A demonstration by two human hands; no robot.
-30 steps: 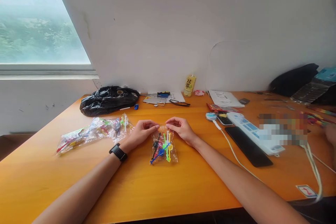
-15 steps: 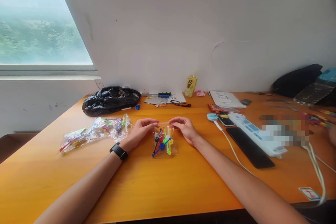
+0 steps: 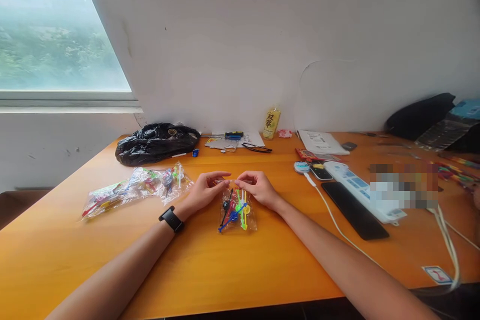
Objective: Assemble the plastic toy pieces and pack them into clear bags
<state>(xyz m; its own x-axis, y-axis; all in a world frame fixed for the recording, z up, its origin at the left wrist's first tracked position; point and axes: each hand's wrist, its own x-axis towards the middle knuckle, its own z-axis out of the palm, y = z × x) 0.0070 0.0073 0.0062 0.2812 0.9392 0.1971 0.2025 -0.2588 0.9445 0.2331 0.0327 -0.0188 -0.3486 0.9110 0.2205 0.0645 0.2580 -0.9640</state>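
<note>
A small clear plastic bag (image 3: pixel 237 215) lies on the table in front of me, holding several coloured plastic arrow-shaped spinners in black, red, green, white, yellow and blue. My left hand (image 3: pixel 206 190) pinches the bag's top edge at its left corner; a dark watch (image 3: pixel 171 219) is on that wrist. At the same edge, my right hand (image 3: pixel 260 189) grips with thumb and fingers closed, close to the left fingertips. Left of my left hand lie more clear bags (image 3: pixel 138 187) filled with similar coloured pieces.
A black plastic bag (image 3: pixel 157 144) and a yellow drink bottle (image 3: pixel 271 123) stand at the back by the wall. On the right are a white power strip (image 3: pixel 360 187), a black phone-like slab (image 3: pixel 354 210) and white cables. Part of another person's hand (image 3: pixel 476 192) shows at the right edge.
My right hand has moved left along the bag's top edge, so the two hands are nearer each other. The small bag sits slightly lower in view.
</note>
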